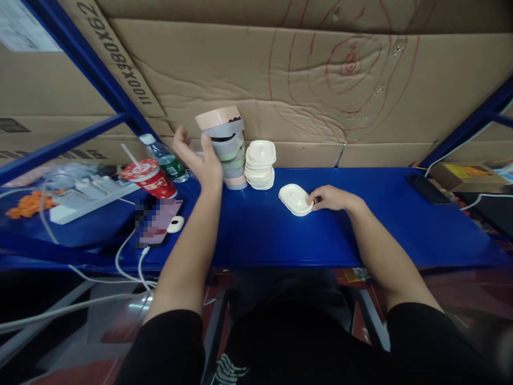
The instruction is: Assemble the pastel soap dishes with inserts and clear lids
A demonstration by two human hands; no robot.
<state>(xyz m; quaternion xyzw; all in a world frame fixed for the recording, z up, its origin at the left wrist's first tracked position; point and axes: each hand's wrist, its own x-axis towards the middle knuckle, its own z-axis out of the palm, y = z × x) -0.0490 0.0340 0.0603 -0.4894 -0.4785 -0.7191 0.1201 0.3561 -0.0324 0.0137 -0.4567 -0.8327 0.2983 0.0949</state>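
A glossy finish is shown by the desk (252, 235); smooth, plastic-looking lids (261, 154) are seen on it, creased matt cardboard (224, 64) behind it.

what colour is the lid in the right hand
Creamy white; the lid in the right hand shows best in the head view.

The 1 view comes from a camera on the person's head, above the black short-sleeved shirt (292, 342) at the bottom edge. It faces forward and steeply down over the glossy blue flat tabletop (256, 230), near enough that the bare left hand (206, 166) and bare right hand (331, 198) show whole, and reaches the creased brown cardboard panel (224, 59) behind, with wide-angle coverage to each side.
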